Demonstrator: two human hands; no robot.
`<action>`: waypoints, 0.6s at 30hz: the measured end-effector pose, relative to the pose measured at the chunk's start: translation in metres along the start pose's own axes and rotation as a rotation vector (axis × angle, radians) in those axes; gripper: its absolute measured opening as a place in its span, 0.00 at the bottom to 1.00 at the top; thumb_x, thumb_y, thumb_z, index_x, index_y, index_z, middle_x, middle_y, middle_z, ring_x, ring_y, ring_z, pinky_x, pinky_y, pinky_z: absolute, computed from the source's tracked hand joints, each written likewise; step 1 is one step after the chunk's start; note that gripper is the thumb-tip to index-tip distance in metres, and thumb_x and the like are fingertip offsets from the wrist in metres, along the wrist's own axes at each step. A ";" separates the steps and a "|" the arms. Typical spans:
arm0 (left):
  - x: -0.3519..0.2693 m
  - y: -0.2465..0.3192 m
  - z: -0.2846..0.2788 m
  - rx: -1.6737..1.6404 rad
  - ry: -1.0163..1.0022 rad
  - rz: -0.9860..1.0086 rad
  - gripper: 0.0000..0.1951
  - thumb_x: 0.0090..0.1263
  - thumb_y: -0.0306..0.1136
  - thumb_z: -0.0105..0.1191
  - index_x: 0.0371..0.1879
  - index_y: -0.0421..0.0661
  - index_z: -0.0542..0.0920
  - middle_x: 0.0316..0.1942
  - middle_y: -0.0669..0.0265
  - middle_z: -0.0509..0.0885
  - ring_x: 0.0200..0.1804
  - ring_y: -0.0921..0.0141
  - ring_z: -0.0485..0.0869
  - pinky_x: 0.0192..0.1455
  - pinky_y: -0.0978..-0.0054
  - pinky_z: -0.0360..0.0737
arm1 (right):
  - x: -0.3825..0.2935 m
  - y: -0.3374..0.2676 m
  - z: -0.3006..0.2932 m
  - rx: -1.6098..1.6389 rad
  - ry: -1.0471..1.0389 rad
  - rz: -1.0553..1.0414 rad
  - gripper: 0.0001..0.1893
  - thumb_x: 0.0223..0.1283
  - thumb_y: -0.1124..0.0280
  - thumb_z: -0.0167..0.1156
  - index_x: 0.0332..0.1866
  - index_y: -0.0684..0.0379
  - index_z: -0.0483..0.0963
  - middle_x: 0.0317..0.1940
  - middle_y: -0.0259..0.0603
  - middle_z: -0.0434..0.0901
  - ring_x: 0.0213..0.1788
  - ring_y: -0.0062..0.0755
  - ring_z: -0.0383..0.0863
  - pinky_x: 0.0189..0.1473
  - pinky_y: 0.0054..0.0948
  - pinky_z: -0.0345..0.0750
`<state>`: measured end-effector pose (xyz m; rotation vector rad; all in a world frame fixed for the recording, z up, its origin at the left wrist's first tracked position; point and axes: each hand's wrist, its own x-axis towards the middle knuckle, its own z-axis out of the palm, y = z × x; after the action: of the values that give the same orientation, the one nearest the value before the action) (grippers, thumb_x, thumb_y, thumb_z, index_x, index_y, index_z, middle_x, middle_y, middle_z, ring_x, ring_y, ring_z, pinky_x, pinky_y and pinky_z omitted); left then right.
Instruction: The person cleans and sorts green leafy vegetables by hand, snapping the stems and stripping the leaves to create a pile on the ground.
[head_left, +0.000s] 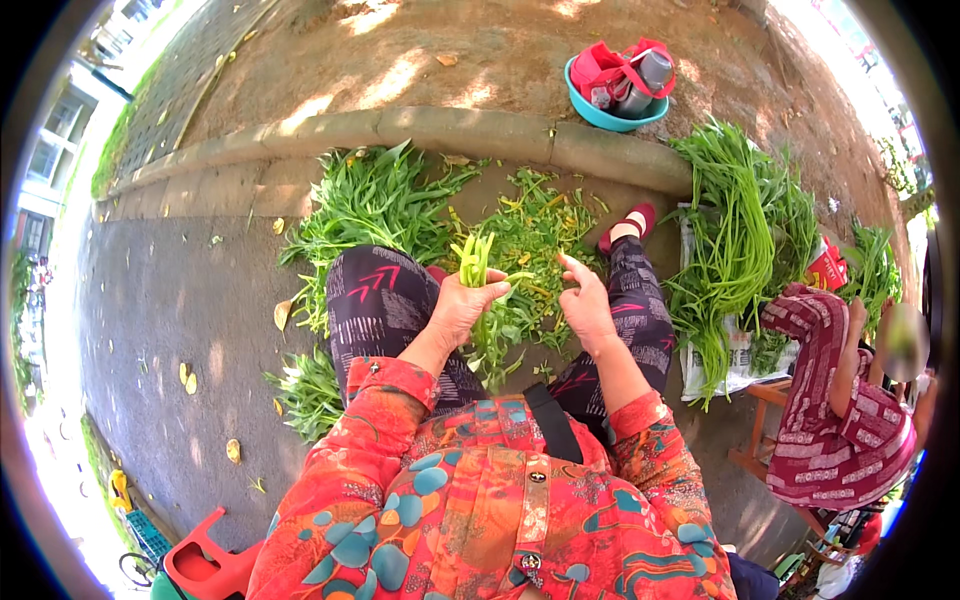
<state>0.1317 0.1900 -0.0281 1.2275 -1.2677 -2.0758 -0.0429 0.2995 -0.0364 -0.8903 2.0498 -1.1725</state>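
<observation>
My left hand (459, 306) is closed around a small bunch of green leafy stems (475, 262), cut ends up and leaves hanging down between my knees. To its right, my right hand (587, 304) is raised over the right thigh, index finger extended and the other fingers curled; no stem shows in it. Loose green and yellow leaves and trimmings (536, 225) lie on the ground between my feet. Beyond my left knee is a large heap of leafy greens (375, 199), and a smaller bunch (309, 394) lies beside my left thigh.
A stone curb (465, 131) runs across ahead. Past it stands a turquoise basin (619, 120) with a red bag and a flask. Long-stemmed greens (731, 232) lie on a white sack (701, 375) at right. Another person (832, 405) sits there. A red plastic stool (214, 559) is behind left.
</observation>
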 end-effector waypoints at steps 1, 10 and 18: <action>-0.001 0.001 0.003 0.000 0.007 0.015 0.10 0.57 0.25 0.64 0.37 0.40 0.81 0.26 0.73 0.79 0.25 0.80 0.73 0.28 0.82 0.70 | -0.004 -0.005 0.002 0.110 -0.018 0.100 0.27 0.47 0.83 0.51 0.57 0.56 0.74 0.41 0.43 0.77 0.35 0.25 0.74 0.42 0.24 0.74; -0.005 -0.001 0.007 -0.001 0.008 0.096 0.10 0.55 0.25 0.65 0.36 0.41 0.81 0.26 0.73 0.79 0.25 0.80 0.72 0.27 0.82 0.69 | -0.015 -0.040 0.009 0.622 -0.211 0.319 0.08 0.58 0.69 0.61 0.39 0.63 0.78 0.25 0.27 0.76 0.25 0.14 0.70 0.29 0.16 0.67; -0.003 -0.009 0.006 0.064 -0.011 0.087 0.11 0.53 0.23 0.66 0.34 0.41 0.80 0.31 0.70 0.81 0.34 0.77 0.78 0.39 0.79 0.75 | -0.017 -0.030 0.012 0.640 -0.207 0.345 0.05 0.58 0.70 0.61 0.35 0.60 0.77 0.26 0.28 0.77 0.27 0.15 0.73 0.31 0.17 0.70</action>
<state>0.1297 0.1997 -0.0332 1.1677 -1.3773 -1.9974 -0.0162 0.2957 -0.0116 -0.3133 1.4417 -1.3500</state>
